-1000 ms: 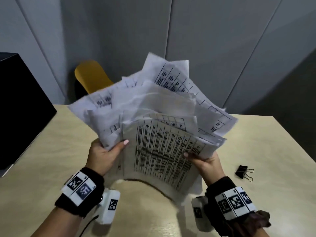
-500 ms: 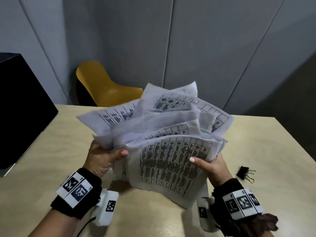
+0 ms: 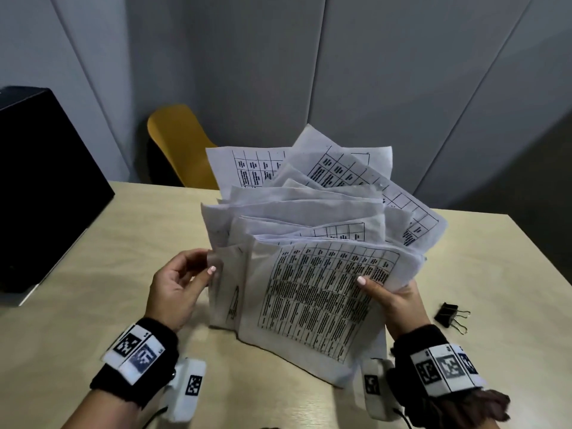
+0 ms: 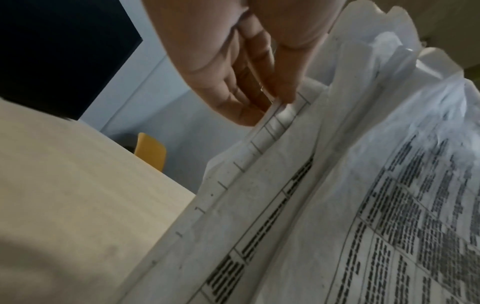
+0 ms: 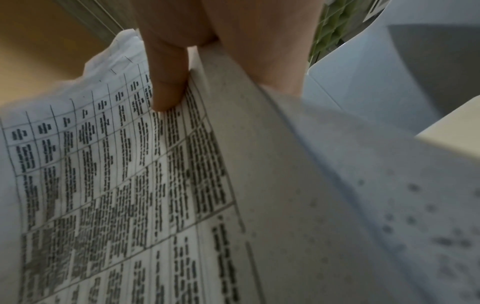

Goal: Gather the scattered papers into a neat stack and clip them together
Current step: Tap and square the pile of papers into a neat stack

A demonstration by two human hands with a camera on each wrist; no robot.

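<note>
An uneven, fanned bundle of printed papers point(image 3: 309, 289) stands with its lower edge on the light wooden table point(image 3: 108, 258). My right hand point(image 3: 393, 301) grips its right side, thumb point(image 5: 166, 82) on the front sheet and fingers hidden behind. My left hand point(image 3: 182, 280) is at the bundle's left edge, palm showing, with loosely extended fingertips point(image 4: 283, 94) touching the sheet edges point(image 4: 259, 144). A black binder clip point(image 3: 450, 315) lies on the table just right of my right wrist, touched by nothing.
A large black box point(image 3: 46, 181) stands on the table at the left. A yellow chair point(image 3: 179, 144) sits behind the far table edge, against grey wall panels. The table's right edge runs close past the clip.
The bundle has come down from the air onto the table. My left hand has let go of its grip and now touches the left edge. The right hand still holds.
</note>
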